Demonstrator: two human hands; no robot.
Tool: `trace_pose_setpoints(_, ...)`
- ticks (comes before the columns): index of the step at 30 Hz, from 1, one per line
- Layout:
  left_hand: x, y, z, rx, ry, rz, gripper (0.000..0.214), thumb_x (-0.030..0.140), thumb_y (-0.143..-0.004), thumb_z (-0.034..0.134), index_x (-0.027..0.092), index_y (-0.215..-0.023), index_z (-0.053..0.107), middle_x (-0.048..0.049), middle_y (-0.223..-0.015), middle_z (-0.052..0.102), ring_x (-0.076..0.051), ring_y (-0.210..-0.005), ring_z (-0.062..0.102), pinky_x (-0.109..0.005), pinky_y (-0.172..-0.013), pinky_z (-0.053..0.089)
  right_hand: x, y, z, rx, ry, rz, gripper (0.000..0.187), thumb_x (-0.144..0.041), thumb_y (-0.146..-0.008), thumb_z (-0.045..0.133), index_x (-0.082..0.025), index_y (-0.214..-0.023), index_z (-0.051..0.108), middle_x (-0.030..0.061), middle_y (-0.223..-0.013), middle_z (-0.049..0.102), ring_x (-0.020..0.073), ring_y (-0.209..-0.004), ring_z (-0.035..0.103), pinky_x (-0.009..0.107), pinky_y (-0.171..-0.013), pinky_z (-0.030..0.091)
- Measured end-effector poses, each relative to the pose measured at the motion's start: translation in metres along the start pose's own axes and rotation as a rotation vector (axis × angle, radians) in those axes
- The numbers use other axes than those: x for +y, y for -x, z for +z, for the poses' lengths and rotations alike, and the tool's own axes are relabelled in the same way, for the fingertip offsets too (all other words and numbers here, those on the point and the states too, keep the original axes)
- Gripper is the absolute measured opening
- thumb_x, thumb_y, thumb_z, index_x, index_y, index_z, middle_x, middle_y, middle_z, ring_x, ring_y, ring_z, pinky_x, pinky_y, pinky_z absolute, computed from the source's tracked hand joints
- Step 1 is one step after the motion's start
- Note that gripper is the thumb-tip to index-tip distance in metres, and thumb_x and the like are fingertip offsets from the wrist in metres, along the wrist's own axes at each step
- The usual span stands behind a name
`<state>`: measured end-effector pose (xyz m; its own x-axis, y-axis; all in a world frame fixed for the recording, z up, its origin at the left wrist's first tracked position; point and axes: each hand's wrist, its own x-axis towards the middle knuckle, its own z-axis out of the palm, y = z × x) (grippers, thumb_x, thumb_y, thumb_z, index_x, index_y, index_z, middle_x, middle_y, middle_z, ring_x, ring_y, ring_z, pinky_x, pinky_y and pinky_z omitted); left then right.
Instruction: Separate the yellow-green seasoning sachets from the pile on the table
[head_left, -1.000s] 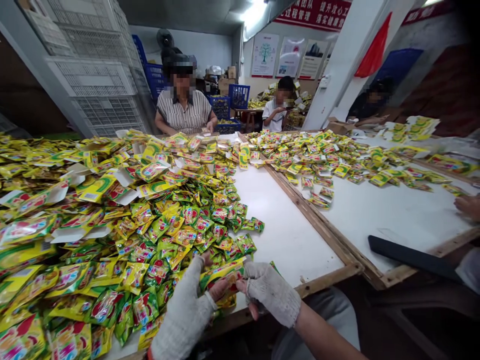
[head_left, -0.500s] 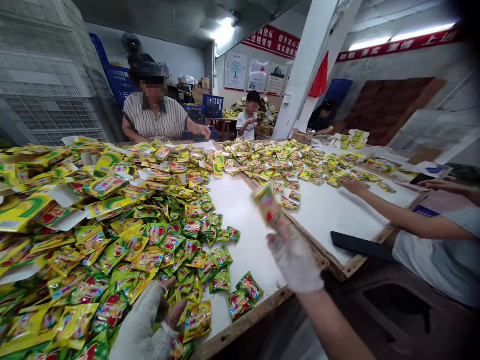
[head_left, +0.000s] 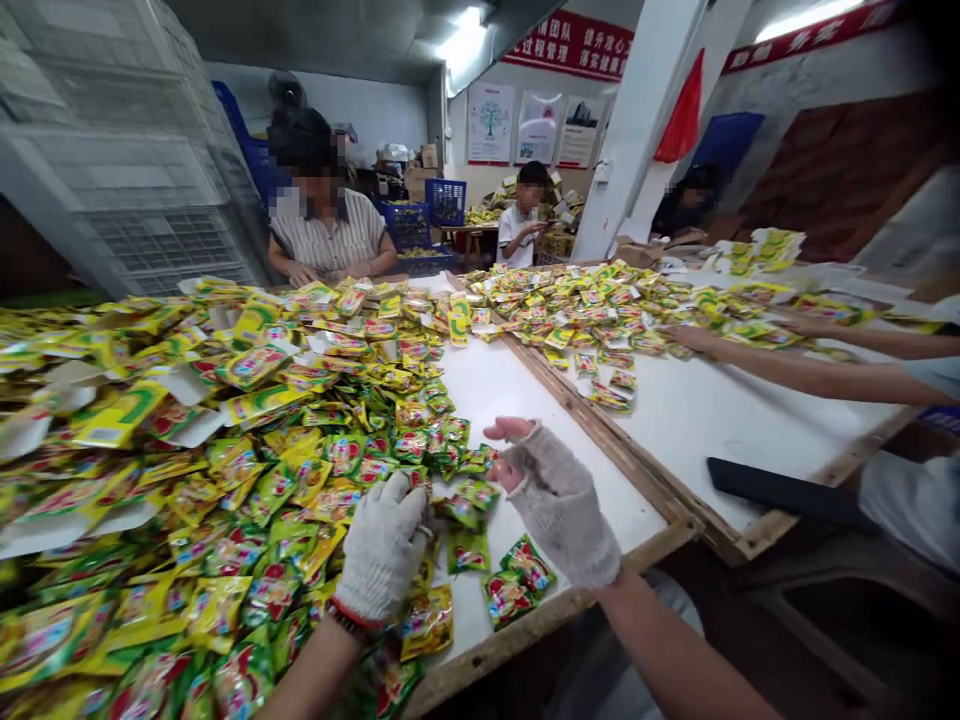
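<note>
My left hand (head_left: 384, 548), in a white knit glove with a dark band at the wrist, lies back-up on the heap of small green and yellow packets (head_left: 274, 590). Its fingers curl down among them and the fingertips are hidden, so what they grip, if anything, does not show. Just to the right, my right hand (head_left: 559, 500), in a fingerless greyish glove, hovers over the white tabletop (head_left: 517, 420). Its thumb and fingers are apart and nothing is between them. Two green packets with red fruit pictures (head_left: 517, 580) lie below it near the table edge.
Yellow cartons (head_left: 124, 415), some with open flaps, pile up on the left. A wooden rim (head_left: 600, 430) divides this table from the right one, where a co-worker's arms (head_left: 810, 370) reach in beside a dark flat object (head_left: 780, 490). Another person (head_left: 330, 220) sits opposite.
The yellow carton my right hand held is gone from it, and the hand is now open. My left hand has turned back-up and moved forward and right onto the packets.
</note>
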<state>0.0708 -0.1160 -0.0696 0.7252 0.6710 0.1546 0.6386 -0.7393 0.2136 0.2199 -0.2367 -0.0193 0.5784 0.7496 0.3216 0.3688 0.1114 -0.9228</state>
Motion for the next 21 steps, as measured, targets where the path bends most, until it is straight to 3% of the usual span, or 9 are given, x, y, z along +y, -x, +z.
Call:
trace_pose_setpoints(3,-0.006,0.011,-0.017,0.067,0.338,-0.204,0.030,0.039,-0.082,0.034,0.017,-0.081,0.055,-0.0027,-0.089,0.055,-0.006,-0.085,0.046,-0.021,-0.080,0.039,0.026,-0.005,-0.001,-0.315,0.319,-0.038,0.031,-0.020,-0.081,0.042,-0.019,-0.104,0.062,0.0041,-0.110,0.062,0.0099,-0.103,0.057,0.025,-0.100,0.044)
trace_pose_setpoints(5,-0.009,0.020,-0.023,0.061,0.679,-0.378,0.034,0.046,-0.079,0.040,0.016,-0.088,0.052,-0.0014,-0.086,0.056,-0.002,-0.077,0.046,-0.015,-0.074,0.041,0.051,-0.007,0.004,-0.500,0.518,-0.023,0.042,-0.008,-0.072,0.040,-0.020,-0.107,0.062,0.0042,-0.122,0.056,0.0134,-0.112,0.053,0.028,-0.104,0.040)
trace_pose_setpoints(9,-0.014,0.032,-0.024,-0.053,1.256,-0.563,0.065,0.049,-0.069,0.057,0.024,-0.124,0.035,-0.0006,-0.095,0.055,0.002,-0.065,0.046,-0.011,-0.057,0.043,0.090,-0.008,0.013,-0.463,0.752,0.139,0.044,-0.011,-0.068,0.045,-0.022,-0.109,0.057,0.0056,-0.127,0.049,0.0167,-0.107,0.055,0.032,-0.097,0.044)
trace_pose_setpoints(12,-0.015,0.036,-0.020,-0.100,1.435,-0.631,0.071,0.045,-0.062,0.065,0.028,-0.123,0.034,0.0000,-0.097,0.054,0.000,-0.064,0.051,-0.015,-0.056,0.048,0.097,-0.008,0.012,-0.410,0.801,0.193,0.034,-0.017,-0.073,0.044,-0.019,-0.104,0.059,0.0083,-0.120,0.053,0.0179,-0.103,0.057,0.033,-0.094,0.044)
trace_pose_setpoints(15,-0.013,0.039,-0.013,-0.055,1.561,-0.738,0.066,0.038,-0.055,0.072,0.026,-0.111,0.038,0.0036,-0.089,0.053,-0.002,-0.061,0.055,-0.024,-0.062,0.054,0.088,-0.008,0.008,-0.339,0.719,0.189,0.033,-0.016,-0.078,0.036,-0.015,-0.100,0.061,0.0108,-0.107,0.061,0.0152,-0.097,0.059,0.028,-0.091,0.045)
trace_pose_setpoints(17,-0.009,0.040,-0.008,0.001,1.626,-0.812,0.067,0.036,-0.051,0.076,0.025,-0.106,0.039,0.0045,-0.086,0.053,-0.004,-0.063,0.058,-0.027,-0.066,0.056,0.074,-0.006,0.007,-0.277,0.498,0.265,0.034,-0.028,-0.083,0.036,-0.014,-0.105,0.058,0.0093,-0.094,0.064,0.0104,-0.076,0.061,0.021,-0.072,0.047)
trace_pose_setpoints(19,-0.005,0.041,-0.002,0.015,1.652,-0.854,0.067,0.037,-0.050,0.076,0.024,-0.105,0.040,0.0042,-0.083,0.054,-0.006,-0.065,0.059,-0.028,-0.067,0.056,0.057,0.000,0.010,-0.259,0.229,0.386,0.044,-0.046,-0.084,0.038,-0.014,-0.110,0.053,0.0065,-0.086,0.065,0.0065,-0.054,0.054,0.017,-0.050,0.040)
trace_pose_setpoints(21,-0.001,0.042,0.003,-0.037,1.636,-0.802,0.065,0.040,-0.052,0.075,0.023,-0.105,0.042,0.0039,-0.080,0.055,-0.004,-0.062,0.056,-0.025,-0.064,0.055,0.043,0.007,0.018,-0.282,0.033,0.400,0.051,-0.055,-0.079,0.044,-0.014,-0.109,0.054,0.0060,-0.090,0.065,0.0062,-0.057,0.056,0.016,-0.049,0.041)
